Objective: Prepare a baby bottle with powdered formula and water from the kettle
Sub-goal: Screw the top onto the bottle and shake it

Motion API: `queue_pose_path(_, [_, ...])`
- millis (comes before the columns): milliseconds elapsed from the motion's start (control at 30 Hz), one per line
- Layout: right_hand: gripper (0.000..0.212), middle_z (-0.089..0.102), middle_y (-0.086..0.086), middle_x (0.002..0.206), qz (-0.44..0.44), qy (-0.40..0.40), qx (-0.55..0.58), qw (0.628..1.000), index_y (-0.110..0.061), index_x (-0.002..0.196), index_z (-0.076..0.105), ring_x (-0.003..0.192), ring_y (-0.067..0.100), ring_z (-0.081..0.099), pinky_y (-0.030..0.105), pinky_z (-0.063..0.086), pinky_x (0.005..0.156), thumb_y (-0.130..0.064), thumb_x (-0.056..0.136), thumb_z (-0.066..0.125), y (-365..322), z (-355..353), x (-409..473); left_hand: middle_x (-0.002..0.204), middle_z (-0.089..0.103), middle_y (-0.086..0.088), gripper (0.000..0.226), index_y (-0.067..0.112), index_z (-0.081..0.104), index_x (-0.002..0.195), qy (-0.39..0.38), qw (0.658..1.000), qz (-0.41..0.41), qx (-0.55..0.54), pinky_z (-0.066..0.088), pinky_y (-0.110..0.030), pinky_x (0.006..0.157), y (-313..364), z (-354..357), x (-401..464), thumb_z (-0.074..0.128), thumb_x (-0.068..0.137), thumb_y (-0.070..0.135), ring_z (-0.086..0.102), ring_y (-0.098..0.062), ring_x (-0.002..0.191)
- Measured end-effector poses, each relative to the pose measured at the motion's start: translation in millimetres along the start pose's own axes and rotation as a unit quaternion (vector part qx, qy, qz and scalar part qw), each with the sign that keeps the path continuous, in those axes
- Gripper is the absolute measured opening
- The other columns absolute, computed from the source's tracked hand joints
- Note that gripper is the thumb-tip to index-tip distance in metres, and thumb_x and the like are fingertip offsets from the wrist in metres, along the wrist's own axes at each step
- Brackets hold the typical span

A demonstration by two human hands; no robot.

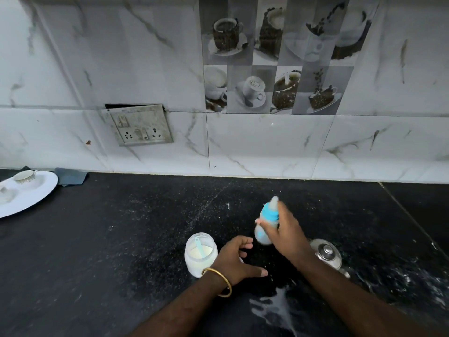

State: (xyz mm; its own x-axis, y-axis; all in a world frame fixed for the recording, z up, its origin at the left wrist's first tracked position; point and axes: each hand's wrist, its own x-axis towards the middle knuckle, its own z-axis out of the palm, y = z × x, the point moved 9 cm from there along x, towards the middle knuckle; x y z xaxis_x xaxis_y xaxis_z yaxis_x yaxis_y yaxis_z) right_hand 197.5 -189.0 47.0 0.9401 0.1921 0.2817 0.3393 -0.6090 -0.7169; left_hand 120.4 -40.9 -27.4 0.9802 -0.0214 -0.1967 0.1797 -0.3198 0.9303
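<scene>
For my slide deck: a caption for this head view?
Right hand grips capped bottle above counter; formula jar open.

Head view, angled down, countertop (121, 239) close

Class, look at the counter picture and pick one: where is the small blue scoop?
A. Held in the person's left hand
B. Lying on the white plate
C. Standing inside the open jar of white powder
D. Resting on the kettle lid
C: the blue scoop stands in the powder inside the open formula jar, beside the empty left hand, while the right hand grips the baby bottle.
</scene>
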Motion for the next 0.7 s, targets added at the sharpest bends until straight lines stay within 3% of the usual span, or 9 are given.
queue_pose_path(67, [0.063,0.059,-0.001,0.116,0.003,-0.041,-0.025,0.999,-0.018,0.136,0.044,0.105,0.019,0.059,0.031,0.046,0.086,-0.046,0.086,0.07,4.6,8.3,-3.3,0.12,0.06,0.01,0.084,0.027,0.055,0.126,-0.001,1.0,0.003,-0.004,0.049,-0.013,0.087,1.2,1.6,0.6,0.095,0.052,0.032,0.058,-0.01,0.113])
queue_pose_path(167, [0.062,0.058,-0.006,0.119,0.006,0.063,0.037,0.997,-0.021,0.135,0.045,0.106,0.011,0.056,0.027,0.046,0.089,-0.049,0.085,0.067,3.3,-11.5,-1.2,0.118,0.061,0.01,0.086,0.03,0.056,0.122,0.002,1.0,0.001,-0.011,0.05,-0.014,0.087,3.2,1.7,4.5,0.093,0.045,0.04,0.059,-0.009,0.112])
queue_pose_path(300, [0.062,0.059,0.003,0.121,0.013,-0.047,-0.033,0.998,-0.018,0.136,0.044,0.103,0.015,0.056,0.03,0.044,0.086,-0.046,0.087,0.069,9.5,9.1,-5.4,0.12,0.06,0.01,0.082,0.03,0.055,0.122,-0.005,1.0,0.003,-0.003,0.05,-0.016,0.091,1.5,3.9,2.6,0.094,0.049,0.035,0.058,-0.008,0.112])
queue_pose_path(400, [0.066,0.054,-0.006,0.125,0.006,0.055,0.012,0.998,-0.017,0.141,0.042,0.11,0.01,0.053,0.026,0.042,0.092,-0.044,0.087,0.068,8.0,-10.6,-3.2,0.119,0.061,0.009,0.081,0.029,0.055,0.123,0.002,1.0,0.002,-0.006,0.051,-0.015,0.088,1.3,2.1,3.2,0.095,0.053,0.031,0.058,-0.008,0.108])
queue_pose_path(533, [0.064,0.057,-0.001,0.121,0.017,-0.036,-0.031,0.999,-0.018,0.14,0.043,0.11,0.018,0.057,0.033,0.046,0.09,-0.045,0.088,0.069,13.4,4.7,-6.5,0.12,0.06,0.007,0.082,0.025,0.053,0.127,0.003,1.0,-0.006,-0.014,0.052,-0.016,0.086,-0.1,2.5,-0.8,0.095,0.057,0.024,0.057,-0.009,0.105])
queue_pose_path(633, [0.064,0.052,-0.009,0.127,0.006,0.063,0.015,0.998,-0.018,0.141,0.043,0.114,0.007,0.05,0.022,0.039,0.096,-0.043,0.088,0.069,11.0,-14.1,-6.6,0.12,0.06,0.007,0.082,0.026,0.053,0.127,0.005,1.0,-0.005,-0.012,0.053,-0.018,0.088,0.4,1.1,1.0,0.095,0.057,0.026,0.059,-0.012,0.11])
queue_pose_path(700, [0.063,0.054,-0.005,0.124,0.021,0.02,-0.004,1.0,-0.017,0.139,0.042,0.112,0.012,0.053,0.027,0.042,0.093,-0.044,0.088,0.068,14.6,-6.8,-6.0,0.12,0.06,0.008,0.081,0.027,0.053,0.127,0.002,1.0,-0.013,-0.012,0.053,-0.019,0.089,-2.1,2.2,-1.0,0.095,0.057,0.028,0.059,-0.012,0.109])
